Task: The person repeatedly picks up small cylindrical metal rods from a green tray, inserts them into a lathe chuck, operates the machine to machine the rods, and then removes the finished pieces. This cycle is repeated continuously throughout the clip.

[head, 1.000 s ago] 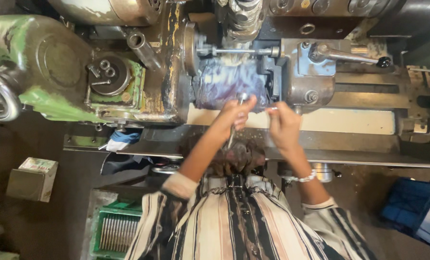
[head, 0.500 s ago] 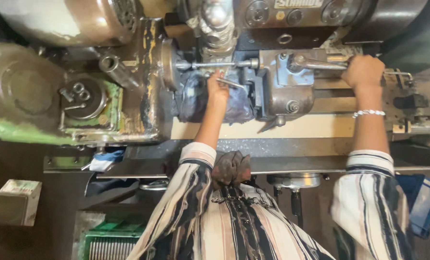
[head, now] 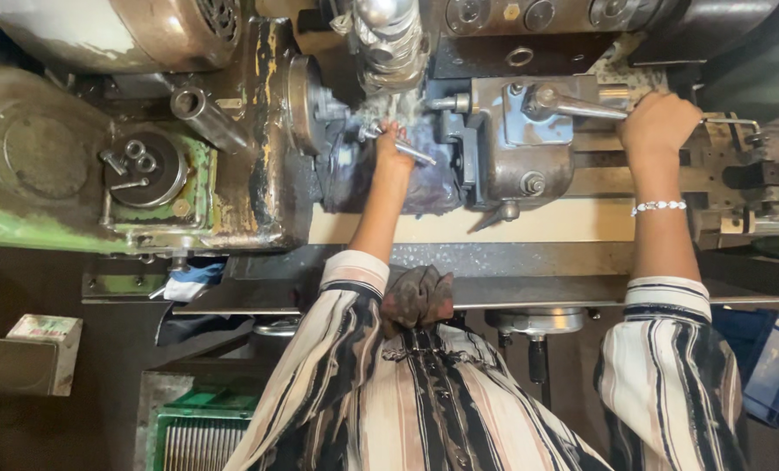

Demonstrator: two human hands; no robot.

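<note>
Fingers of left hand (head: 393, 144) pinch metal rod (head: 400, 148); right hand (head: 660, 122) grips lever (head: 573, 103).

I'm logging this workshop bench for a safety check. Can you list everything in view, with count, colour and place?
Lathe: one, green and brown, across the top.
Lever: one, grey metal, upper right.
Small metal tool: one, silver, centre top.
Cloth: one, bluish, under the tool.
Rag: one, dark, on the lathe's front edge.
Box: one, grey-green, lower left.
Crate: one, green, bottom left.
Bin: one, blue, lower right.
Bracelet: one, white, right wrist.
Left hand: on the tool.
Right hand: on the lever.
</note>
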